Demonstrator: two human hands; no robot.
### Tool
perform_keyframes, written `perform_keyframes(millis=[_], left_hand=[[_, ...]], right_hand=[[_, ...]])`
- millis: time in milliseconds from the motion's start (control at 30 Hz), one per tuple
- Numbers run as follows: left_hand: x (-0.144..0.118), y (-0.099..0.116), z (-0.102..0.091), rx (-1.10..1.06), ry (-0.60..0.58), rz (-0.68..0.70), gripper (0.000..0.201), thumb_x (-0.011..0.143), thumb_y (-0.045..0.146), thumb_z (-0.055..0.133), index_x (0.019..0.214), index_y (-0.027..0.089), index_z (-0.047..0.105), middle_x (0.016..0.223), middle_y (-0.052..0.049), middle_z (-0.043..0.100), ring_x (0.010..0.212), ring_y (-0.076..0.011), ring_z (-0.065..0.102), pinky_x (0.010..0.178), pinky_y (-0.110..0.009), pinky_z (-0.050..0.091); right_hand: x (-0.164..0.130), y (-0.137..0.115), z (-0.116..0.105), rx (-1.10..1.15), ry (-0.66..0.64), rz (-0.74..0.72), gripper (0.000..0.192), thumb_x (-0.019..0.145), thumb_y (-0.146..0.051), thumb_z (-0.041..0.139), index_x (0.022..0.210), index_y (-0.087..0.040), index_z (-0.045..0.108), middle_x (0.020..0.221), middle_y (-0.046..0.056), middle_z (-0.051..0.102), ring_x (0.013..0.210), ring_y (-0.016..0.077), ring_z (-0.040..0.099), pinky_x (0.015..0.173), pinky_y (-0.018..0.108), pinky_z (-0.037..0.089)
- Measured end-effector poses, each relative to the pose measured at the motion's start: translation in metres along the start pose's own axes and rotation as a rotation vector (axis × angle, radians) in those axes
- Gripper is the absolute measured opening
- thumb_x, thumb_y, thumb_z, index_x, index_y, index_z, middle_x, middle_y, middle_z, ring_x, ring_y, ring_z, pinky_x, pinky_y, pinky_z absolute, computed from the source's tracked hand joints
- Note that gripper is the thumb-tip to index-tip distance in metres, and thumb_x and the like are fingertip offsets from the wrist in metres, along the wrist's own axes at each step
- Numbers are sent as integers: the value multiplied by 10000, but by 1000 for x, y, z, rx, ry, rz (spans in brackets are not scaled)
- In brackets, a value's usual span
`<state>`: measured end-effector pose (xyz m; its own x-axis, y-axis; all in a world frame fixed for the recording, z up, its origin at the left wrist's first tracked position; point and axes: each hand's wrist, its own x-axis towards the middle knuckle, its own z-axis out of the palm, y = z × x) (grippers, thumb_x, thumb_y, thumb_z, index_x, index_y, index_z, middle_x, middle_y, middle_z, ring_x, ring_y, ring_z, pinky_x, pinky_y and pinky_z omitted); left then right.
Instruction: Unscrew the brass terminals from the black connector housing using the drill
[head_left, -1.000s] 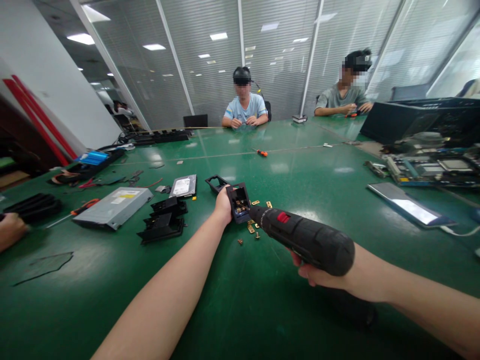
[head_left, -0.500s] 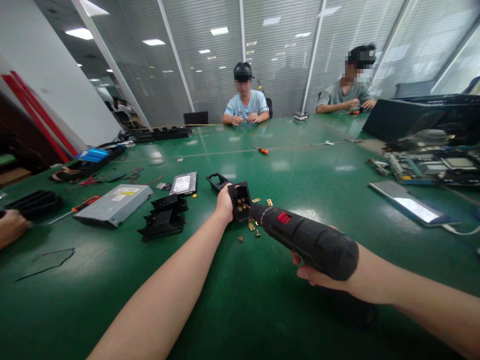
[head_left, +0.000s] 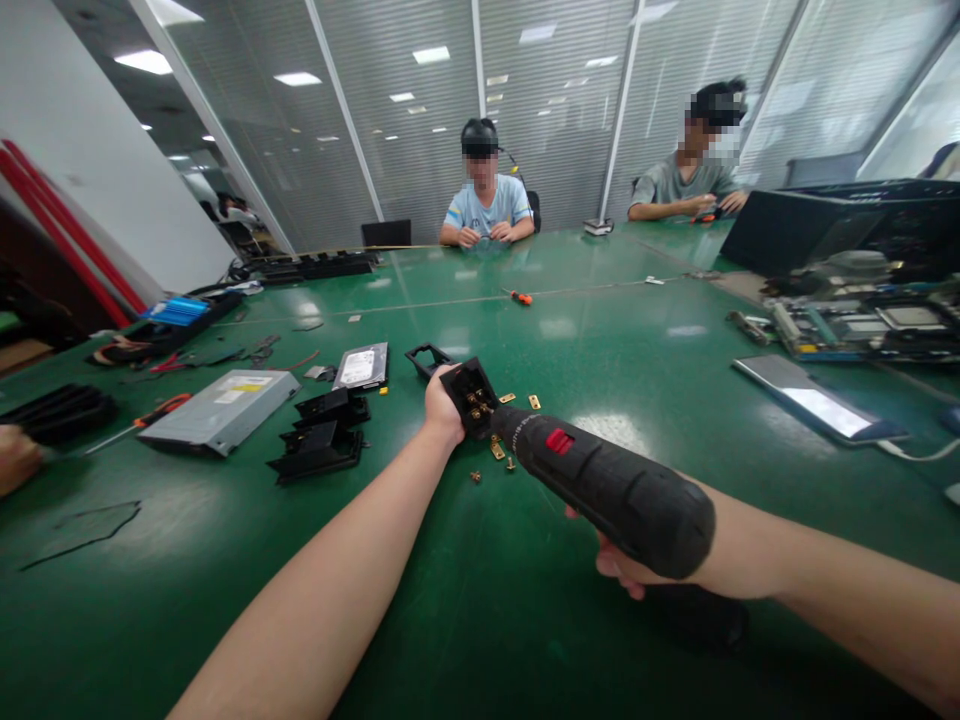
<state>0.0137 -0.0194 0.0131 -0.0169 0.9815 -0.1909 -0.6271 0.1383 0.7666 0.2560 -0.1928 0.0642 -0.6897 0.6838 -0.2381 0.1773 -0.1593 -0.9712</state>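
Observation:
My left hand grips a small black plastic housing with brass contacts inside, held tilted just above the green table. My right hand holds a black electric screwdriver with a red switch; its tip points into the housing. Small brass parts and screws lie scattered on the table right under the housing.
Left of my hands lie black plastic parts, a hard drive, a silver optical drive and a red-handled screwdriver. A phone and circuit boards sit right. Two people sit across the table; another person's hand shows far left.
The housing has tilted a little and shifted slightly left with my left hand. The screwdriver stays pressed into it, its body now a bit lower and nearer.

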Motion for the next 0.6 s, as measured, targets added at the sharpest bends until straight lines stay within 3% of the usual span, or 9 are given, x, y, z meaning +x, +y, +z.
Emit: perform_keyframes(millis=[133,233,467,600], left_hand=[[-3,1,2,-50,-10,26,266,846,433,577,729,204,641,625,-32,645,581,-217,667,627,-346,562],[-6,1,4,-68,6,7,307,849,474,588,767,193,681,638,-46,651,618,-240,686,676,-377,572],[-3,0,3,-104,26,23,298,875,425,525,707,206,637,607,-33,628,552,-217,641,616,-357,543],[1,-3,0,-126,35,30,274,866,432,564,736,205,646,594,-13,620,542,-206,636,597,-339,541]], right_hand=[[-3,-15,3,-125,12,-92,157,751,-120,775,702,-184,640,675,-26,667,623,126,654,601,235,582],[-3,-20,4,-171,20,-138,182,737,-164,779,674,-200,612,674,-16,671,653,154,676,611,258,589],[-2,-12,2,-65,28,3,209,742,-178,841,756,-185,633,704,-3,696,613,142,671,564,232,541],[-1,-18,5,-101,-8,-7,179,786,-199,813,763,-182,637,704,-3,688,612,136,647,583,247,542]])
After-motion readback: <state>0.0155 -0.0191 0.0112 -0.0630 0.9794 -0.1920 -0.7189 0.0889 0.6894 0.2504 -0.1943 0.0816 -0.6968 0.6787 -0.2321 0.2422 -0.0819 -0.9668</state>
